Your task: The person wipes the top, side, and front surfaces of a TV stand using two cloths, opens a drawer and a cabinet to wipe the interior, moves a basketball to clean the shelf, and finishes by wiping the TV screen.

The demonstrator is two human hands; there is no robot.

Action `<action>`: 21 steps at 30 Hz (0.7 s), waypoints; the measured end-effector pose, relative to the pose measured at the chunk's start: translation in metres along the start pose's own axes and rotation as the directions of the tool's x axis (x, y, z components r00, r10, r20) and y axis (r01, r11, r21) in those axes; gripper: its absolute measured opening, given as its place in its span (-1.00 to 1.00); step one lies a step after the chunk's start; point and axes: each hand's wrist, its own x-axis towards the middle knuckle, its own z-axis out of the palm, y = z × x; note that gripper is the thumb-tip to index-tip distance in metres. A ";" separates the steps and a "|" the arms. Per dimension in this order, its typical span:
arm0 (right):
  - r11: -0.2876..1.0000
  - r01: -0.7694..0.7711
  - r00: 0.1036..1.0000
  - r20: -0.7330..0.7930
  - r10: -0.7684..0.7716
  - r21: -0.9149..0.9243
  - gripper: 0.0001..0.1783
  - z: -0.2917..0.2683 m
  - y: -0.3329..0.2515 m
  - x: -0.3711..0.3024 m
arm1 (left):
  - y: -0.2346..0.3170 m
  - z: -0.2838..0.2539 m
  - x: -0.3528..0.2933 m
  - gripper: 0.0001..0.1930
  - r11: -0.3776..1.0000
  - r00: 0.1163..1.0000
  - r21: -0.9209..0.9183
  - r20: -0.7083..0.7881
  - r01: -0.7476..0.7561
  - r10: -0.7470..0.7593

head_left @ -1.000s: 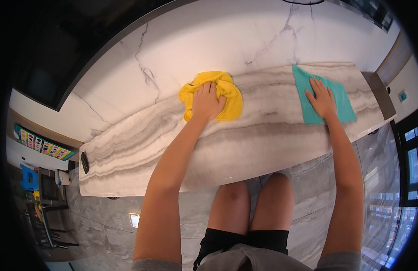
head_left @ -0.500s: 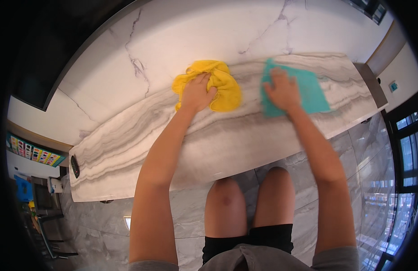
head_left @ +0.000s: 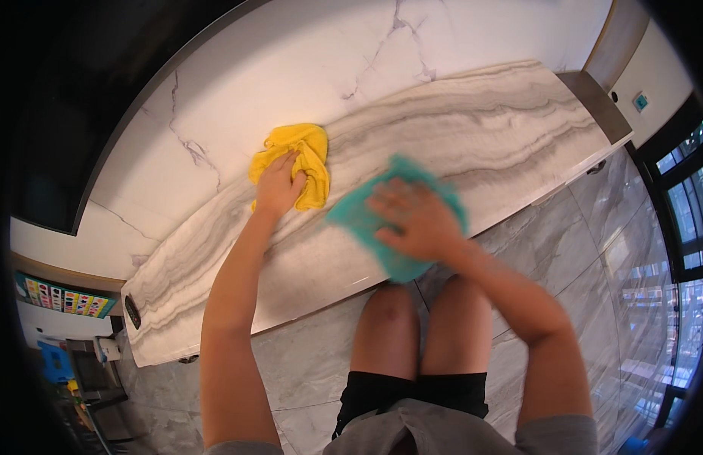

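My left hand [head_left: 278, 188] is closed on a crumpled yellow cloth [head_left: 313, 163], pressed to the marbled top near its back edge. To its right, nearer to me, my right hand [head_left: 419, 226] holds a teal cloth [head_left: 366, 224] down against the surface. Motion blurs this hand and the teal cloth. The fingers look bent over the cloth's middle, and its lower corner reaches the front edge of the top, above my knees. Part of each cloth is hidden under the hand on it.
The long, grey-veined cabinet top [head_left: 480, 129] runs along a white marble wall [head_left: 290, 61]. A black remote control [head_left: 132, 311] lies at its left end. A large black screen [head_left: 55, 114] hangs at upper left. Grey tiled floor [head_left: 571, 250] lies in front.
My right hand has swept the teal cloth left and toward me, to the front edge. In the picture, the left hand and yellow cloth sit farther left, and the whole view has shifted.
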 end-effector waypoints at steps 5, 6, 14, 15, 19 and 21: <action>0.899 -0.321 0.943 -0.017 0.332 -0.296 -0.41 -0.060 0.124 -0.030 | -0.005 -0.006 0.002 -0.48 0.985 0.999 0.173 -0.048 -0.007 0.016; 0.874 -0.367 0.926 -0.037 0.375 -0.318 -0.39 -0.063 0.144 -0.031 | 0.000 0.001 0.009 -0.48 0.986 0.998 0.162 -0.053 0.038 -0.029; 0.815 -0.459 0.882 -0.072 0.466 -0.352 -0.39 -0.061 0.160 -0.032 | 0.030 0.017 0.015 -0.42 0.983 0.994 0.155 -0.054 0.101 -0.093; 0.818 -0.460 0.882 -0.075 0.465 -0.346 -0.39 -0.061 0.159 -0.032 | 0.028 0.016 0.016 -0.41 0.980 0.992 0.161 -0.057 0.117 -0.109; 0.826 -0.453 0.886 -0.072 0.457 -0.336 -0.38 -0.060 0.156 -0.028 | 0.023 0.019 0.026 -0.38 0.968 0.983 0.172 -0.059 0.180 -0.173; 0.825 -0.458 0.884 -0.072 0.461 -0.332 -0.38 -0.060 0.156 -0.029 | 0.025 0.021 0.026 -0.39 0.966 0.981 0.177 -0.065 0.190 -0.181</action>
